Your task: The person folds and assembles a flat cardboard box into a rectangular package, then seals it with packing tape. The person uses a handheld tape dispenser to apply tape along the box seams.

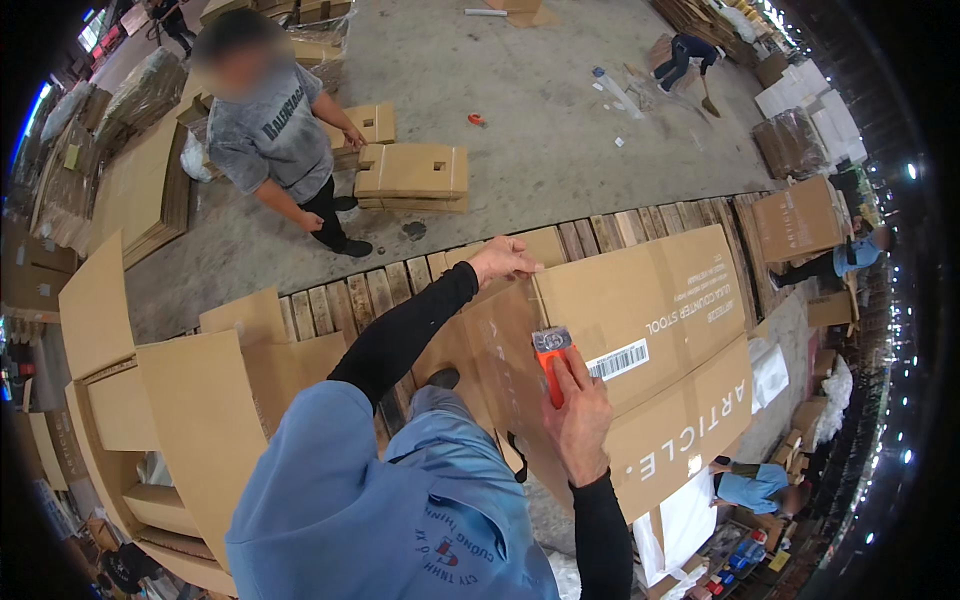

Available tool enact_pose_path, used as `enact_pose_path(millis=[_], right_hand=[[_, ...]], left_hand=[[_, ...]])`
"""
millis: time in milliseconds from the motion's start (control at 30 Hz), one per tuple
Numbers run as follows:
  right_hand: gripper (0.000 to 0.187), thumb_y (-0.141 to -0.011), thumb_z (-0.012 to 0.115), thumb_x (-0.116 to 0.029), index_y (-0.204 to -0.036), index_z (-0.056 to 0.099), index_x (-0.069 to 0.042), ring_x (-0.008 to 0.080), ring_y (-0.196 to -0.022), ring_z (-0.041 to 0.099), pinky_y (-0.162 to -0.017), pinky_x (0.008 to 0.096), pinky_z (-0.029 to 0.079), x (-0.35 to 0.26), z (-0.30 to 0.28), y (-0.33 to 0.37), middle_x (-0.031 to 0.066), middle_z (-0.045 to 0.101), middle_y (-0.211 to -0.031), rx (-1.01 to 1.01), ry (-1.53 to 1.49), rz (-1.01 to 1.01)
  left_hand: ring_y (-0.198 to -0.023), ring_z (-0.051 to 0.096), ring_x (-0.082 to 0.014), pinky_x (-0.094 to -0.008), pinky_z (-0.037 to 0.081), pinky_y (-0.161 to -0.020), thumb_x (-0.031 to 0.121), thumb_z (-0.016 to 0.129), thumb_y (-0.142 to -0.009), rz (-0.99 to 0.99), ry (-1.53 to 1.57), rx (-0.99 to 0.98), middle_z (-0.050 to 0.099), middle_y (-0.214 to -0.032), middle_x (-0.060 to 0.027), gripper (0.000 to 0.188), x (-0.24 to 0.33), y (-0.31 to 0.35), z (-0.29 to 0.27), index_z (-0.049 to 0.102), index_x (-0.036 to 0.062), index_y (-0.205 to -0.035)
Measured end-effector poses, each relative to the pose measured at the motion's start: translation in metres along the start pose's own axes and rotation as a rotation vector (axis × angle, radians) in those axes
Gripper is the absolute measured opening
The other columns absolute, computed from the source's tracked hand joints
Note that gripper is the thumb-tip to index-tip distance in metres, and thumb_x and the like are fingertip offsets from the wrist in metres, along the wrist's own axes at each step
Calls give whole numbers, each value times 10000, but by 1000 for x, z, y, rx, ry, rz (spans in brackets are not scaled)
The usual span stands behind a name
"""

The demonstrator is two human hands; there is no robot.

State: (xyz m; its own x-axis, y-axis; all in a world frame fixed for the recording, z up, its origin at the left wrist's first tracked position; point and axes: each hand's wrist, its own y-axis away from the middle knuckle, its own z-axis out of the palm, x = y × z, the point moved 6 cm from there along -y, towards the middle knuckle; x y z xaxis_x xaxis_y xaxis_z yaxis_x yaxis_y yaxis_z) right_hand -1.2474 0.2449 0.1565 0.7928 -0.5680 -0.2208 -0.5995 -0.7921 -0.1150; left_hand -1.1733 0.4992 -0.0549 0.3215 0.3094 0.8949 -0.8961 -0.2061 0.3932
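Observation:
A large closed brown cardboard box (650, 290) lies in front of me, toward the right, with a white barcode label (619, 359) on its top face. My left hand (505, 259) is at the box's far left corner, its fingers bent together over the edge. Whether a bit of tape is between those fingers is too small to tell. In my right hand (580, 415) is an orange hand tool with a grey head (552, 345), perhaps a tape dispenser. Its head rests at the box's left top edge, beside the label, and my fingers wrap its handle.
The box lies along a wooden slatted conveyor (340, 305). At left stands an open carton (180, 400) with raised flaps. Across the conveyor, a person in grey (285, 130) stands beside stacked flat cartons (412, 172). Another box (797, 218) sits farther right, near a person in blue.

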Motion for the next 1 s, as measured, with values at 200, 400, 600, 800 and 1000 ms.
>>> enact_pose_path(millis=[200,400,600,800,1000], right_hand=[[562,-703,775,-76,-1259,704,-120,324,-848,662,-745,427,588,-3,1,3,27,605,-1458,-30,17,28],[579,-713,770,-67,-1285,709,-134,303,-841,682,-749,406,603,-1,5,-3,16,604,-1478,-123,22,69],[569,-719,776,-83,-1282,713,-136,299,-798,691,-752,393,604,5,8,-1,19,615,-1452,-112,32,56],[520,-761,778,-91,-1275,716,-135,316,-787,683,-745,400,597,13,-8,29,28,609,-1452,-115,-27,71],[528,-761,784,-87,-1282,715,-140,301,-752,646,-726,395,589,35,-29,100,27,608,-1464,-134,-52,75]], left_hand=[[-1032,714,-230,-365,556,-903,186,853,-876,204,-124,269,750,-1084,-142,449,13,7,-16,660,-60,-1198],[-1240,626,-414,-467,480,-1077,383,716,-958,643,-695,483,659,-1333,-269,609,66,45,34,608,-67,-1354],[-1302,582,-417,-530,395,-1136,530,544,-1027,308,-835,228,647,-1360,-260,637,34,10,70,621,-9,-1357],[-1319,582,-406,-490,449,-1111,583,486,-1045,266,-1037,264,631,-1408,-247,696,45,21,65,603,5,-1416],[-1259,627,-394,-516,457,-1080,563,452,-1053,242,-1034,322,675,-1346,-223,665,45,25,60,613,24,-1407]])
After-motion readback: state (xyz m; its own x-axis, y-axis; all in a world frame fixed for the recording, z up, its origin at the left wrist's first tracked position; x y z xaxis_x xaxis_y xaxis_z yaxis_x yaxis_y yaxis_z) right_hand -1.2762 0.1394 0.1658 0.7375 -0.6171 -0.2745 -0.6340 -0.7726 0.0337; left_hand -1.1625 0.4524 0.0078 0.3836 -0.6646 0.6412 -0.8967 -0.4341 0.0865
